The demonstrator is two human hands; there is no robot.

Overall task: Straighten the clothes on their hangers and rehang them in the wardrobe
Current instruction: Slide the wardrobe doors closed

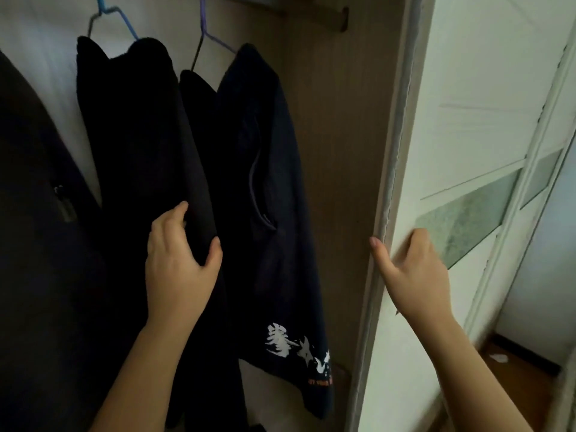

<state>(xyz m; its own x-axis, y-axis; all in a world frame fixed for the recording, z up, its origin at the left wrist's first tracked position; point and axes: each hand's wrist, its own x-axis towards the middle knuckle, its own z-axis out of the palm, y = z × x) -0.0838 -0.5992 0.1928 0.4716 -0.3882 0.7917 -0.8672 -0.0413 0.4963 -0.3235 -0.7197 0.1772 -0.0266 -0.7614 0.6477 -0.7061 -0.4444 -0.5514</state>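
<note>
Black, soft fabric sat pinched in the left hand [179, 263]: thumb on the near side, fingers curled round the edge of the folded black garment [140, 145] that hung from a blue wire hanger [107, 17] inside the wardrobe. The right hand [411, 269] was loosely cupped, thumb apart from the fingers, its fingers laid over the edge of the white sliding wardrobe door [467, 88] and holding no clothing. Just beside the gripped piece, and touching it, hung a dark navy garment with a printed hem [265, 182] on a purple wire hanger [204, 35]; a third dark garment with a zip [37, 182] hung at the far left. Both hooks ran up out of view, so their seat on a rail could not be seen. By my judgement the cloth was light, limp and unlikely to slip, but it would sag and twist if pulled low down; straightening would go better from the shoulders near the hanger, with the thin wire steadied at its neck. White brush-style characters [296, 344] crossed the navy hem, with a small orange line beneath; neither was legible.
</note>
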